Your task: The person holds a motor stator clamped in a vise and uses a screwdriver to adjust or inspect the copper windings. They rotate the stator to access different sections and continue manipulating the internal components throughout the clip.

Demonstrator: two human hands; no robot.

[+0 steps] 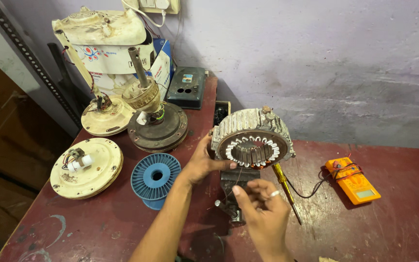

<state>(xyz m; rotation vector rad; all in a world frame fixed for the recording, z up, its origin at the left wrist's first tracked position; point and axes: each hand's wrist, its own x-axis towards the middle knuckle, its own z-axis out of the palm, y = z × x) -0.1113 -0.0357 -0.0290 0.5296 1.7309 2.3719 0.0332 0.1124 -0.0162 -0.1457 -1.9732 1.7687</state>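
A round ribbed metal motor stator (253, 138) with white slot liners stands on edge in a small bench vise (234, 194). My left hand (202, 162) grips the stator's left rim, thumb on its front face. Just below the stator, my right hand (263, 211), a ring on one finger, pinches a thin copper wire (233, 187) that runs up to the stator's slots. A yellow-handled screwdriver (284, 187) lies on the table right of my right hand.
A dark red worktable (98, 228) holds a blue plastic spool (155, 178), several ceiling fan motor parts (87, 167) at the left, a dark fan motor with shaft (157, 123), a grey box (187, 87) and an orange multimeter (354, 180) at the right. A wall stands behind.
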